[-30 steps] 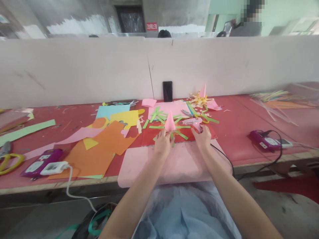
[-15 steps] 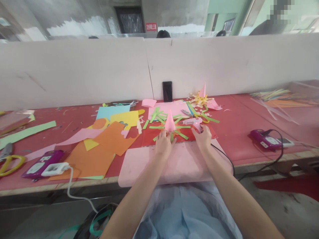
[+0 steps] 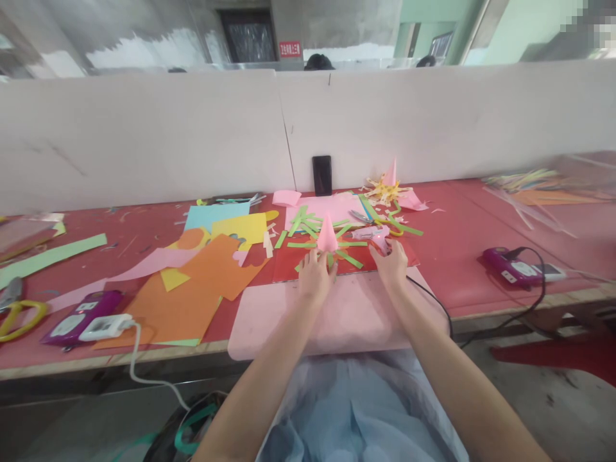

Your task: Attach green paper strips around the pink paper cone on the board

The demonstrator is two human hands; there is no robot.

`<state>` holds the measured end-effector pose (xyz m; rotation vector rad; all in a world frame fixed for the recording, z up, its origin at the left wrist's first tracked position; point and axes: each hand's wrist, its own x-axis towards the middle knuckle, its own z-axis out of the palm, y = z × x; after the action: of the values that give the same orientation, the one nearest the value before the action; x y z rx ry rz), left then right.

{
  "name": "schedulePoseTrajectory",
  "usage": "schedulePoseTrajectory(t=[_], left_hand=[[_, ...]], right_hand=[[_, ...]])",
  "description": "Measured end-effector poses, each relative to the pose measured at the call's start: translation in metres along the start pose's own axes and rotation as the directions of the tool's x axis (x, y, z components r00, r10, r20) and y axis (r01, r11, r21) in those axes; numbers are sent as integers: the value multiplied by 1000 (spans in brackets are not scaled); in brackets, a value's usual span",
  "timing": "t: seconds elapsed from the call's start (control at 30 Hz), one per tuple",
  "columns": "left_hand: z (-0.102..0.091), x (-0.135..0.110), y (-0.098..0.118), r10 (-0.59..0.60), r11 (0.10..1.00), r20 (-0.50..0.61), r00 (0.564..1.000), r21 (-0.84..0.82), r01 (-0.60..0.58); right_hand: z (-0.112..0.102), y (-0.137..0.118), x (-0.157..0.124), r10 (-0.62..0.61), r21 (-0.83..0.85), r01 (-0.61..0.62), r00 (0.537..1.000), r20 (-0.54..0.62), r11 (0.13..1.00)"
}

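My left hand point(image 3: 315, 277) rests its fingertips at the base of a small pink paper cone point(image 3: 328, 233), which stands upright on a red sheet point(image 3: 385, 262) among several green paper strips point(image 3: 350, 259). My right hand point(image 3: 392, 262) is closed round the handle of a pink glue gun point(image 3: 376, 235), whose black cord point(image 3: 433, 303) runs off the table's front edge. A large pink sheet point(image 3: 346, 314) lies under both wrists.
Orange, yellow and blue paper sheets point(image 3: 212, 269) lie to the left, with a purple device and white plug point(image 3: 91, 321) and yellow scissors point(image 3: 17, 313). A black phone point(image 3: 322, 174) leans on the white partition. Another purple device point(image 3: 510, 268) sits at right.
Both hands stay at the cone and glue gun with only slight shifts. The view has tilted a little.
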<state>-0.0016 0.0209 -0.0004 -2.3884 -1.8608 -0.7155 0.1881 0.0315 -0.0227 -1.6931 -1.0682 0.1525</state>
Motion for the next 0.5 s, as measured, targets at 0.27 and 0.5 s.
schedulePoseTrajectory(t=[0.27, 0.5], left_hand=[[0, 7, -2, -26, 999, 31, 999, -29, 27], [2, 13, -8, -134, 975, 110, 985, -162, 151]], right_hand=[[-1, 0, 0, -35, -12, 35, 999, -2, 999], [-1, 1, 0, -39, -21, 39, 999, 5, 999]])
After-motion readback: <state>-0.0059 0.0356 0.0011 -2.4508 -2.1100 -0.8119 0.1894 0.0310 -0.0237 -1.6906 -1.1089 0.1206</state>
